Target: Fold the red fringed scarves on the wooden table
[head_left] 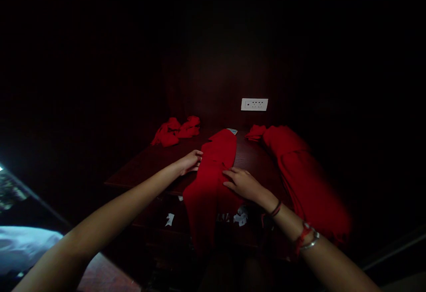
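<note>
A long red cloth [213, 172] lies across a dark wooden table [140, 167] and hangs over its near edge. My left hand [189, 161] rests on the cloth's left edge, fingers curled and pressed on the fabric. My right hand [242, 182] lies flat on the cloth's right side with fingers stretched out. Thread bands and a metal bangle sit on my right wrist.
A crumpled red cloth [176, 131] sits at the table's back left. Another long red cloth [299, 172] drapes off the right side. A white socket plate [254, 104] is on the dark wall behind. White paper scraps [240, 216] show below the table edge. The room is very dark.
</note>
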Tool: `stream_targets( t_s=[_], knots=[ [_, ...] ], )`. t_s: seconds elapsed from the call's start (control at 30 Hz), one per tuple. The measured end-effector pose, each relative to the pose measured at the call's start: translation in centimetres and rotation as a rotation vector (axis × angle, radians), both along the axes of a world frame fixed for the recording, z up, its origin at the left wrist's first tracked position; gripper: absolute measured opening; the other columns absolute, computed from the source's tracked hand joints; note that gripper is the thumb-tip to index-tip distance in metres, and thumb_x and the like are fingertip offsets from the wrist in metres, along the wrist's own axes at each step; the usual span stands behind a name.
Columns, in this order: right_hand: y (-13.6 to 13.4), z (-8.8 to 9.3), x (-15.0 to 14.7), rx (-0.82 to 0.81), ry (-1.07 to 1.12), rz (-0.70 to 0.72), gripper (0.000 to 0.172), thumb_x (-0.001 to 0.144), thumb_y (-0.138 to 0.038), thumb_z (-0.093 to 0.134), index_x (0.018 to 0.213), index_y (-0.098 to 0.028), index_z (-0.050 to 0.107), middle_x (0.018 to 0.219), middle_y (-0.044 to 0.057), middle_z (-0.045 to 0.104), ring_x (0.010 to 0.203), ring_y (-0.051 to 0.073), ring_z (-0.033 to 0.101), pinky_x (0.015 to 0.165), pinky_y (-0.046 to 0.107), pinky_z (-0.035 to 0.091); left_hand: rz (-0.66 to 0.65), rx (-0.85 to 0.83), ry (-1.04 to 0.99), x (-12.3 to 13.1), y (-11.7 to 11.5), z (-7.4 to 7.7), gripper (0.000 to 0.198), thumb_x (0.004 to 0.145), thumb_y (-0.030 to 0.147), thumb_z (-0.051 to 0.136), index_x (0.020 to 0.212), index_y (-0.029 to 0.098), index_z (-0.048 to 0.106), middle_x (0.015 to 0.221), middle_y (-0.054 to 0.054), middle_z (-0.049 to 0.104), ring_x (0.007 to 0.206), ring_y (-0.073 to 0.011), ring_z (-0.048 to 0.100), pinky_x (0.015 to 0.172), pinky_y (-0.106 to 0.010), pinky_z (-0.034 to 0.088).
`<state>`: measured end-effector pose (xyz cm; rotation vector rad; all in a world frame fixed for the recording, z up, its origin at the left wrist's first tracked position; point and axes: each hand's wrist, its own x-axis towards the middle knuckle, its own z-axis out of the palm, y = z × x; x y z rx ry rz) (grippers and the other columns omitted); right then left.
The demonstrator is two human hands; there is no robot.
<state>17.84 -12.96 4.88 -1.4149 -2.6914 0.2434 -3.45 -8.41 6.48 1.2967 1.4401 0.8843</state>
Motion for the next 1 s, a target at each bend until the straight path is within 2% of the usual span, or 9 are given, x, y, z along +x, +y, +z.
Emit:
stream_targets(
  t_s=[0.13, 0.2, 0.3, 0.4, 0.53, 0.63, 0.7, 0.83, 1.0],
  knots=[
    [0.5, -2.0, -1.2, -0.105, -0.070, -0.056, 0.064, 0.074, -0.062, 0.022, 0.129, -0.028, 0.022, 0.136, 0.009, 0.015, 0.123, 0.031, 0.007, 0.094, 0.049, 0.010, -0.139, 0.423, 0.583, -1.3, -1.4, -2.6, 0.032, 0.069, 0.015, 0.045, 0.101, 0.016, 0.042, 0.095, -0.007, 0.055, 0.089, -0.0172, 0.051, 0.080, -0.031, 0.038],
    [0.6, -2.5, -1.3, -0.164, -0.105, -0.071, 0.071, 0.072, -0.066, 0.020, 0.131, -0.027, 0.015, 0.138, 0.010, 0.006, 0.123, 0.031, -0.004, 0.094, 0.051, 0.003, -0.145, 0.462, 0.791, -1.7, -2.1, -3.5, 0.038, 0.068, 0.023, 0.049, 0.104, 0.014, 0.043, 0.103, -0.011, 0.050, 0.098, -0.0223, 0.046, 0.083, -0.035, 0.035],
    [0.9, -2.5, -1.4, -0.199, -0.130, -0.084, 0.075, 0.070, -0.066, 0.022, 0.131, -0.023, 0.013, 0.138, 0.011, 0.000, 0.122, 0.030, -0.011, 0.094, 0.051, -0.002, -0.180, 0.365, 0.944, -1.2, -2.6, -3.8, 0.041, 0.068, 0.027, 0.048, 0.106, 0.013, 0.045, 0.109, -0.013, 0.047, 0.103, -0.0250, 0.043, 0.086, -0.038, 0.033],
    [1.5, -2.1, -1.6, -0.232, -0.155, -0.126, 0.076, 0.069, -0.066, 0.024, 0.131, -0.021, 0.018, 0.138, 0.011, -0.003, 0.121, 0.032, -0.012, 0.093, 0.052, -0.003, -0.287, 0.370, 0.920, -0.2, -2.3, -3.8, 0.036, 0.071, 0.025, 0.047, 0.105, 0.017, 0.049, 0.117, -0.010, 0.042, 0.110, -0.0253, 0.036, 0.092, -0.039, 0.026],
    [2.7, -1.8, -1.5, -0.304, -0.217, -0.201, 0.075, 0.068, -0.065, 0.028, 0.130, -0.024, 0.019, 0.138, 0.008, -0.007, 0.120, 0.035, -0.013, 0.090, 0.058, -0.003, -0.407, 0.521, 0.533, 0.5, -1.2, -4.2, 0.033, 0.079, 0.026, 0.037, 0.109, 0.018, 0.048, 0.113, -0.007, 0.049, 0.107, -0.0195, 0.041, 0.093, -0.033, 0.028],
    [3.2, -1.8, -1.2, -0.313, -0.230, -0.214, 0.071, 0.070, -0.061, 0.030, 0.130, -0.025, 0.019, 0.138, 0.007, -0.008, 0.120, 0.035, -0.014, 0.089, 0.059, -0.003, -0.418, 0.486, 0.168, 0.6, -0.3, -4.9, 0.039, 0.083, 0.024, 0.030, 0.121, 0.017, 0.033, 0.109, -0.007, 0.052, 0.102, -0.0160, 0.046, 0.088, -0.031, 0.034],
    [3.1, -2.0, -0.8, -0.296, -0.210, -0.193, 0.069, 0.070, -0.060, 0.030, 0.129, -0.025, 0.022, 0.138, 0.007, -0.007, 0.120, 0.036, -0.013, 0.089, 0.059, -0.002, -0.492, 0.431, 0.053, 0.6, 0.2, -5.2, 0.043, 0.084, 0.022, 0.029, 0.125, 0.016, 0.020, 0.103, -0.008, 0.056, 0.091, -0.0141, 0.052, 0.080, -0.029, 0.039],
    [2.6, -2.3, 1.0, -0.229, -0.136, -0.063, 0.070, 0.071, -0.062, 0.026, 0.129, -0.023, 0.022, 0.138, 0.010, -0.001, 0.122, 0.032, -0.010, 0.092, 0.056, -0.001, -0.672, 0.518, 0.270, 0.3, 0.6, -5.0, 0.044, 0.084, 0.025, 0.033, 0.124, 0.016, 0.018, 0.094, -0.006, 0.059, 0.081, -0.0126, 0.054, 0.075, -0.026, 0.040],
    [1.6, -2.2, 3.5, -0.154, -0.062, 0.012, 0.073, 0.073, -0.063, 0.020, 0.132, -0.022, 0.010, 0.138, 0.007, 0.005, 0.125, 0.024, -0.002, 0.095, 0.052, -0.001, -0.668, 0.690, 0.598, -0.1, -0.1, -3.9, 0.038, 0.084, 0.028, 0.031, 0.121, 0.017, 0.028, 0.102, -0.008, 0.055, 0.095, -0.0170, 0.049, 0.088, -0.031, 0.030]
  ],
)
